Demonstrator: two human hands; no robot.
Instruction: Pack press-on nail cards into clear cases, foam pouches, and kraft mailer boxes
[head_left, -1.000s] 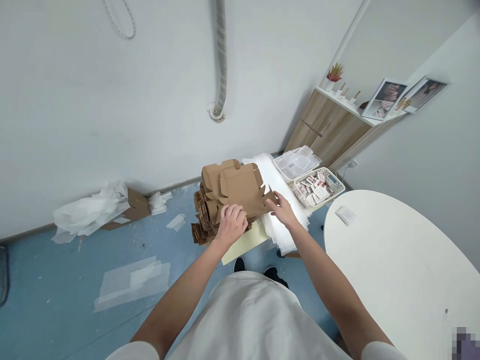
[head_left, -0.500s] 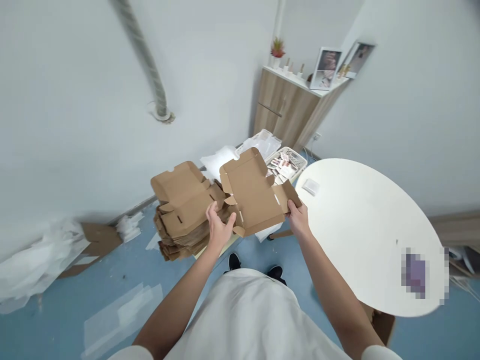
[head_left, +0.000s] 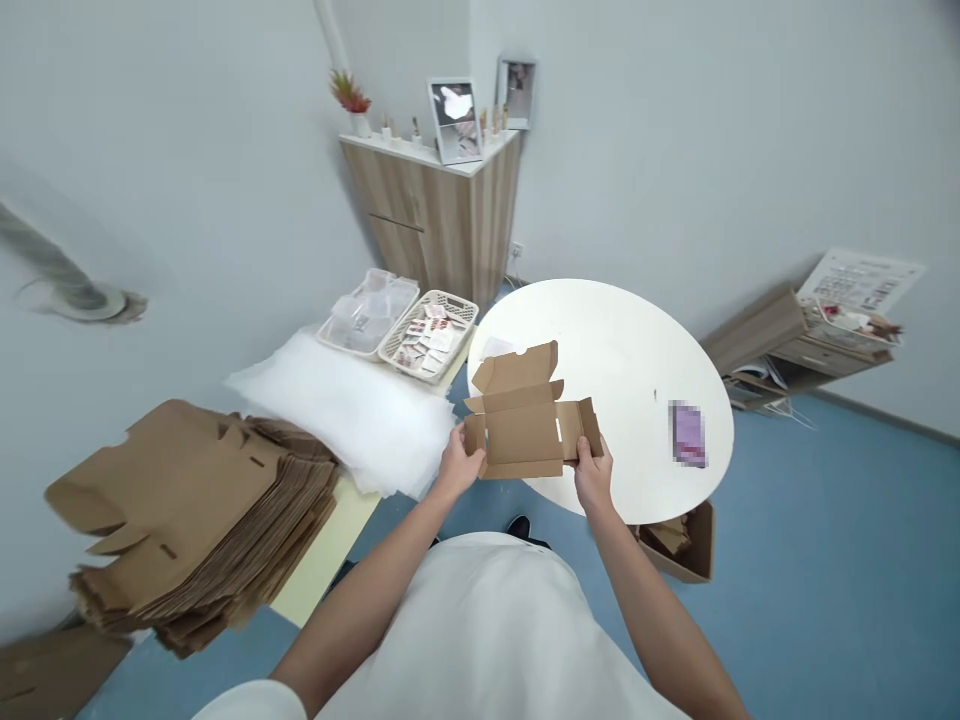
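I am keeping the brown cardboard blank (head_left: 523, 437) unfolded between both hands, level with them and showing against the near left edge of the white round table (head_left: 637, 330). My left grip (head_left: 457, 466) is pinching its left flap, thumb on top; my right grip (head_left: 593, 474) is closing on the right end panel, thumb pressing the face. The blank is spreading mostly beyond and between the two grips, matte and creased, with rounded tabs, narrow slots and a right edge standing up. To the left, soft white sheets (head_left: 337, 410) are lying beside a ragged stack of flat cardboard (head_left: 187, 490). Farther off, a perforated plastic basket (head_left: 459, 309) is holding small printed packets (head_left: 435, 338).
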